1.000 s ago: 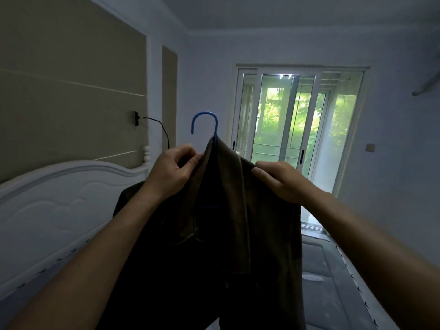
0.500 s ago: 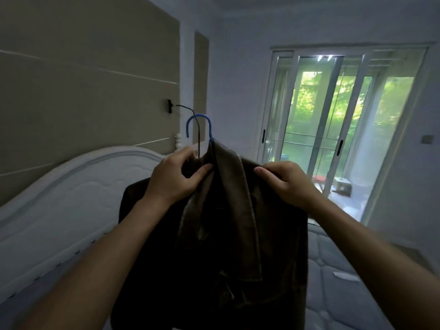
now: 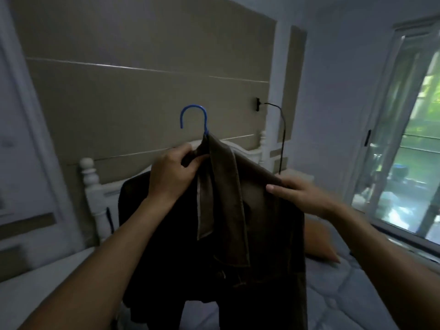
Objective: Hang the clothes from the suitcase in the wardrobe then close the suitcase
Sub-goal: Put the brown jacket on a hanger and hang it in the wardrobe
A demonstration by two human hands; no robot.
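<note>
Jacket (image 3: 238, 198) on hanger (image 3: 193, 117), held up before headboard (image 3: 91, 186). Left hand (image 3: 173, 172) pinches collar; right hand (image 3: 300, 194) grips shoulder. Step, likely: carry to wardrobe, out of view. Next: hook needs a clear rail.

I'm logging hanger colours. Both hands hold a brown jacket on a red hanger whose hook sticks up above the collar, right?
Not quite. The hanger is blue, not red; the head view shows it. The rest stands: the left hand and right hand hold the brown jacket, and the hook sticks up above the collar.
</note>
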